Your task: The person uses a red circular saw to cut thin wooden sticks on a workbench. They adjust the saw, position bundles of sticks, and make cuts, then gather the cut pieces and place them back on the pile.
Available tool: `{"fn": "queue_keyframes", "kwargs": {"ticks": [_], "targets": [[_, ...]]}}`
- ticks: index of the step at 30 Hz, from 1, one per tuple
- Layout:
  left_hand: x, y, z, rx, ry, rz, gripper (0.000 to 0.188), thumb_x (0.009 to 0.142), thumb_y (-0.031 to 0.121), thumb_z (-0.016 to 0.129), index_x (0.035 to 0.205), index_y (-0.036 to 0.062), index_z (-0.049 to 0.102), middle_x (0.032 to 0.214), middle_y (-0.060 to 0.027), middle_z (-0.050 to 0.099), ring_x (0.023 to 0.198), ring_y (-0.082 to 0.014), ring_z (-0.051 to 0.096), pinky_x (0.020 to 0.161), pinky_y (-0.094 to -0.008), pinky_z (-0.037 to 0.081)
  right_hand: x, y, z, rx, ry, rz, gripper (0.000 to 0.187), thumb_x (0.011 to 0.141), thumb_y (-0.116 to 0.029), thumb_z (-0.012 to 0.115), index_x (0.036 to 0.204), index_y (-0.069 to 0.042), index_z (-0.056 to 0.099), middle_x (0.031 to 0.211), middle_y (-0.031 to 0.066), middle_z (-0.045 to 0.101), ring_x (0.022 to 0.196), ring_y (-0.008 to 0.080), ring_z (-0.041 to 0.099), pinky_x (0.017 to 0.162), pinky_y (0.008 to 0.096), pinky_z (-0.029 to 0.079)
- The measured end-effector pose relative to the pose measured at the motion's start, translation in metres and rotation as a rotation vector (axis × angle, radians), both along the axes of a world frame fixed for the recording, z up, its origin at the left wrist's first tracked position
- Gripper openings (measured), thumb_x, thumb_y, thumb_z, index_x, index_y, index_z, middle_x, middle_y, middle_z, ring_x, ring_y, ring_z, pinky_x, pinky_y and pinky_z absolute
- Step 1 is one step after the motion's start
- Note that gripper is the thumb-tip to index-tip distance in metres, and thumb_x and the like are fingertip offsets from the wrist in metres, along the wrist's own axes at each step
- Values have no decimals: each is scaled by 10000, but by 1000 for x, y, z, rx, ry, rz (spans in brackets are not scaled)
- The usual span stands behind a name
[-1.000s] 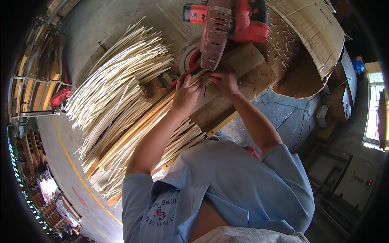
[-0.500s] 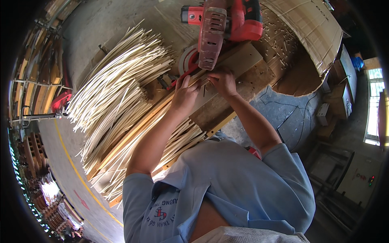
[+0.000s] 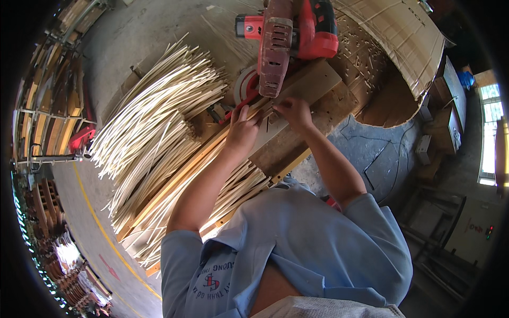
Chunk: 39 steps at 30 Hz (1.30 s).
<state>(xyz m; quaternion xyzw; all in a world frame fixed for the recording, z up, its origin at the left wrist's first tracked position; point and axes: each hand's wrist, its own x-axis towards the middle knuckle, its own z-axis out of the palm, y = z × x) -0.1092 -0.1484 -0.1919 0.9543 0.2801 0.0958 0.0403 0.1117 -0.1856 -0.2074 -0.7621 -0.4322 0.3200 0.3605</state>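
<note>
My left hand (image 3: 243, 133) is closed on thin pale rods (image 3: 214, 151) lying along the saw's fence, its fingers near the red guard. To its right my right hand (image 3: 295, 113) is pinched beside the ends of those rods; what lies between its fingertips is too small to make out. Just beyond both hands stands a red and black miter saw (image 3: 275, 53), its dusty blade cover raised above the fingers. Under the hands lies a flat grey-brown board (image 3: 313, 87) on a wooden bench (image 3: 286, 140).
Large bundles of pale rods (image 3: 159, 106) spread to the left. Behind the saw on the right, an opened cardboard box (image 3: 397, 47) holds scattered short offcuts (image 3: 366, 53). Cables (image 3: 371, 140) run over the floor at right. A rack of wooden parts (image 3: 53, 106) stands far left.
The whole view has shifted slightly, the saw now sitting a little lower and further left. My right hand is slightly farther from the saw's cover; the left keeps its hold on the rods.
</note>
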Motion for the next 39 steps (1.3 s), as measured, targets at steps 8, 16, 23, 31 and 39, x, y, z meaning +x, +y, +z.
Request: {"fn": "queue_keyframes", "kwargs": {"ticks": [8,16,23,31,39], "targets": [[-1,-4,-2,-20,-4,17,572,865,-19,579,1421,89,653,1427,-42,644,1386,-425,430,1218,-586,302,11,33,-4,-368,228,248,376,802,-329,912,878,-5,737,684,68,700,547,205,696,494,370,520],[-2,-6,1,-38,-25,19,468,922,32,543,1368,64,679,1413,-44,651,1381,-390,439,1216,-599,291,13,42,9,-529,38,321,373,801,-339,911,885,-33,714,746,91,726,613,224,723,564,398,567],[1,0,-6,29,-41,0,448,920,96,557,1339,49,709,1358,-81,688,1388,-419,446,1194,-626,315,-47,-35,9,-16,-741,246,606,902,-369,754,1441,-153,582,1555,91,493,1369,335,506,1024,506,480],[-2,-2,-10,63,-148,40,388,957,131,546,1299,95,726,1456,-10,638,1365,-415,465,1191,-526,354,-80,-47,4,-45,-860,268,608,1013,-381,576,1571,-175,450,1681,9,342,1504,383,320,1183,686,257],[-10,-18,-9,100,-146,133,340,933,106,586,1220,114,769,1436,19,661,1314,-401,507,1153,-533,356,-75,-53,3,39,-759,277,599,1019,-385,566,1570,-179,455,1674,-3,349,1519,395,299,1199,764,174]]}}
